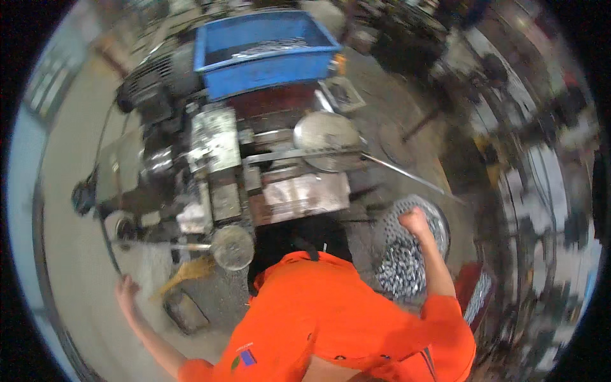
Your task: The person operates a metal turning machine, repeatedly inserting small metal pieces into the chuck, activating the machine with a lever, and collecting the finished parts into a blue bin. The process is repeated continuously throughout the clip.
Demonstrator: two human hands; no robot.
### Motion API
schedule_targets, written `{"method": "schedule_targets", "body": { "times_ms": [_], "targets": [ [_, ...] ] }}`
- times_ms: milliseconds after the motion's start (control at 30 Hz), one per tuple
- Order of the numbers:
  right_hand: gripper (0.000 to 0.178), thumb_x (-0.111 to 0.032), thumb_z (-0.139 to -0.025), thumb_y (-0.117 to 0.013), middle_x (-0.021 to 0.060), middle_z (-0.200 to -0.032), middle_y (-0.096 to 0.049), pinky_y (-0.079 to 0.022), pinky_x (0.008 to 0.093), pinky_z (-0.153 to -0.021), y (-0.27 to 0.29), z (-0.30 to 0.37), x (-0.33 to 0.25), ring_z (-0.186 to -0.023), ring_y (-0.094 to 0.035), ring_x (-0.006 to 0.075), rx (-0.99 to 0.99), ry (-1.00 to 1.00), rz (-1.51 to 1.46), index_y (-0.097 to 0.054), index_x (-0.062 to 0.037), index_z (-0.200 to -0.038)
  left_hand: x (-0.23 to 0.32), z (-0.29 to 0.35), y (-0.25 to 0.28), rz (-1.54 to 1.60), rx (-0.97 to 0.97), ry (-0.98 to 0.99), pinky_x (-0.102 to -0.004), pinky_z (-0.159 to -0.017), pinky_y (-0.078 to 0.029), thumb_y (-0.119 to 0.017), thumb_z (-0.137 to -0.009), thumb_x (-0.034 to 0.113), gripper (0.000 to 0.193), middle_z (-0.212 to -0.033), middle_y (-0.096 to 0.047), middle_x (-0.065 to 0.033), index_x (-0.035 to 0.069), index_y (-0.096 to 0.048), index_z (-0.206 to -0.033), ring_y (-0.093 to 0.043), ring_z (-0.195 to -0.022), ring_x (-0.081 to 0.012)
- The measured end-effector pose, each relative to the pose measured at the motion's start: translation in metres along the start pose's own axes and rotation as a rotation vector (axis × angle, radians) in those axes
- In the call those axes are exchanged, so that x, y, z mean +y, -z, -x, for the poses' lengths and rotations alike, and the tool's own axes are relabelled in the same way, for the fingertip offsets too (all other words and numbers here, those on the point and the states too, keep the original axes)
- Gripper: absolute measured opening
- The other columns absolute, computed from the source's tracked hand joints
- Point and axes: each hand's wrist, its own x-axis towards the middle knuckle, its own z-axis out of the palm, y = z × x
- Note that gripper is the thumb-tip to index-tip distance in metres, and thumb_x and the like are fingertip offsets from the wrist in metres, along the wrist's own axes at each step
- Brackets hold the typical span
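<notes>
While the right fingers [410,220] show over a round perforated pan [407,202], we've got a heap of small shiny metal pieces [401,274] lying in it, just nearer the body than those fingers. They look bunched, but blur keeps us from telling how tightly they curl or whether they have hold of anything. Across to the left fingers [125,288], and they look loosely bent at the lower end of a thin dark rod or cable [109,245]; gripping it or only near it, we can't tell. Just right of them we spot a straw-coloured brush [191,270] and a small dark tray [184,311]. Between both sets of fingers and farther out stands the machine [224,197], its large metal disc [328,134] nearer the right fingers. Beyond, well apart from both, sits a blue bin [270,79] with silvery pieces [270,47] inside.
</notes>
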Motion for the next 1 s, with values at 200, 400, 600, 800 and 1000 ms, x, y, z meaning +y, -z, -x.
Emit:
{"method": "schedule_targets", "body": {
  "times_ms": [200,400,600,800,1000],
  "targets": [
    [0.028,-0.002,-0.057,-0.054,0.0138,-0.088,-0.058,-0.045,0.0295,-0.069,0.062,-0.039,-0.176,-0.079,-0.058,0.0254,0.181,0.781,-0.379,-0.068,-0.0066,-0.081,-0.011,-0.018,0.004,-0.696,0.170,-0.087,-0.0384,-0.063,-0.047,-0.062,-0.070,0.022,0.039,-0.071,-0.058,-0.0181,-0.005,-0.053,-0.097,-0.057,-0.064,-0.0317],
    [0.038,-0.006,-0.053,-0.057,0.0158,-0.099,-0.050,-0.042,0.0326,-0.080,0.100,-0.029,-0.417,-0.093,-0.051,0.0293,0.012,1.370,-0.405,-0.065,-0.0048,-0.090,0.030,0.051,0.007,-0.865,0.130,-0.091,-0.0420,-0.072,-0.044,-0.061,-0.069,0.023,0.040,-0.089,-0.058,-0.0251,-0.002,-0.053,-0.100,-0.056,-0.087,-0.0385],
    [0.030,-0.016,-0.054,-0.060,0.0179,-0.097,-0.051,-0.043,0.0364,-0.081,0.074,-0.040,-0.538,-0.095,-0.049,0.0311,0.055,1.436,0.057,-0.066,-0.0037,-0.081,-0.012,0.087,0.015,-0.928,0.231,-0.166,-0.0446,-0.068,-0.043,-0.064,-0.068,0.025,0.036,-0.079,-0.057,-0.0231,-0.001,-0.050,-0.088,-0.055,-0.078,-0.0393],
    [0.024,-0.017,-0.054,-0.058,0.0196,-0.089,-0.054,-0.044,0.0347,-0.078,0.044,-0.058,-0.563,-0.088,-0.052,0.0323,-0.011,1.404,0.162,-0.067,-0.0041,-0.072,-0.033,0.087,0.008,-0.797,0.309,-0.093,-0.0451,-0.065,-0.043,-0.064,-0.070,0.019,0.032,-0.078,-0.057,-0.0241,-0.003,-0.051,-0.088,-0.055,-0.077,-0.0402],
    [0.020,-0.015,-0.051,-0.058,0.0154,-0.075,-0.056,-0.045,0.0344,-0.073,0.028,-0.069,-0.563,-0.082,-0.052,0.0310,0.031,1.398,-0.015,-0.067,-0.0079,-0.068,-0.026,0.085,0.005,-0.762,0.316,-0.110,-0.0459,-0.064,-0.043,-0.062,-0.070,0.019,0.030,-0.073,-0.056,-0.0247,-0.004,-0.053,-0.087,-0.055,-0.074,-0.0401]
  ]
}}
